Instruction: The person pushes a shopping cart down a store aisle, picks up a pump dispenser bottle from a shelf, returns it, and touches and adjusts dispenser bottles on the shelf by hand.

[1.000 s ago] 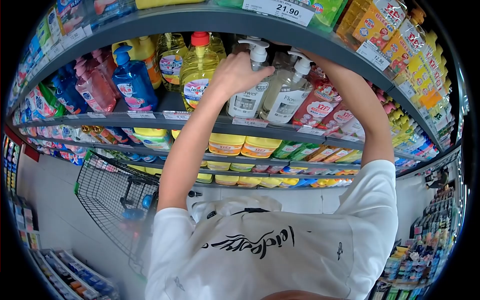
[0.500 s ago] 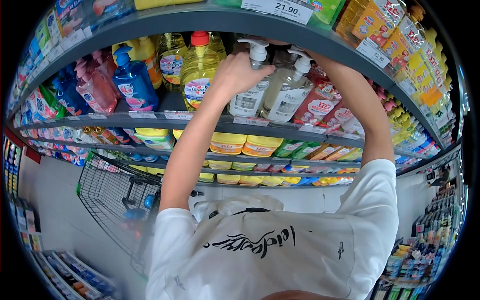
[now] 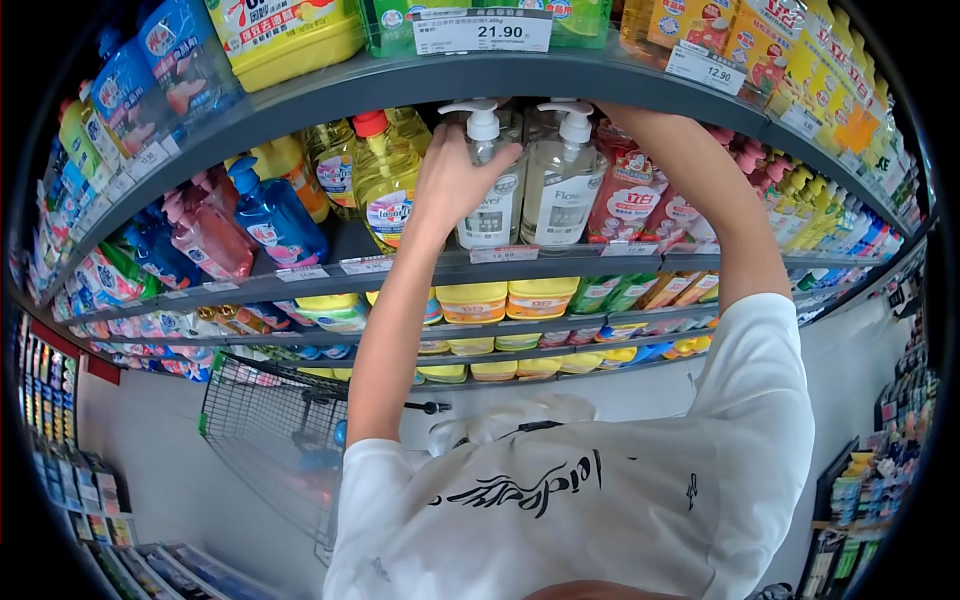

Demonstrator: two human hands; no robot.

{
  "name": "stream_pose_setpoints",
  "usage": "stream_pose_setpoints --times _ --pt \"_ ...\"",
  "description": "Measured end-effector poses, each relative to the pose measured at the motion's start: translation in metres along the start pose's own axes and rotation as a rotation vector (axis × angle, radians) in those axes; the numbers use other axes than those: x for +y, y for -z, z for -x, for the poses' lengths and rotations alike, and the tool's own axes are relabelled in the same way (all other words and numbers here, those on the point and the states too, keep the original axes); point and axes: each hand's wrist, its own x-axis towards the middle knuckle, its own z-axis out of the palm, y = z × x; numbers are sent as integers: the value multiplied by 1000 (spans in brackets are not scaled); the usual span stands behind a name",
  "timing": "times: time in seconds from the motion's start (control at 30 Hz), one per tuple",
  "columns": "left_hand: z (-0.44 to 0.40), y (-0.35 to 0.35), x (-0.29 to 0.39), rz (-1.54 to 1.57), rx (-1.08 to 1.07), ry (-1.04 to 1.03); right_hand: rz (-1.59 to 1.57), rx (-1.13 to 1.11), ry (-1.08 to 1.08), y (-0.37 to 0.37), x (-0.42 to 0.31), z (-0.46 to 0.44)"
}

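My left hand [image 3: 460, 175] is at a clear pump bottle [image 3: 492, 210] with a white pump, its thumb across the neck and its fingers behind the left side. Right of it stands a second clear pump bottle [image 3: 562, 195] with a white pump and a white label. My right arm reaches over that bottle into the shelf, and the hand is hidden behind the upper shelf edge. Left of my left hand is a yellow bottle [image 3: 385, 185] with a red cap. Red bags [image 3: 625, 200] stand to the right of the clear bottles.
The upper shelf edge [image 3: 400, 85] curves just above my hands. Blue [image 3: 278, 215] and pink [image 3: 210, 235] pump bottles stand to the left. Lower shelves hold yellow containers [image 3: 472, 302]. A wire shopping cart [image 3: 265, 420] stands on the floor at the left.
The view has tilted and shifted, so more of the upper shelf shows and the bottles look more upright. My left hand stays at the same bottle, and my right arm still reaches into the shelf.
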Motion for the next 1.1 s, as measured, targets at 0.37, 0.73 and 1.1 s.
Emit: stream_pose_setpoints --times 0.37,0.73,1.1 --pt "17 -8 6 133 155 6 -36 47 -10 9 -5 3" --pt "47 -34 -3 117 214 76 -78 59 -15 17 -3 10" --pt "48 -35 -2 74 227 80 -90 34 -11 13 -6 17"
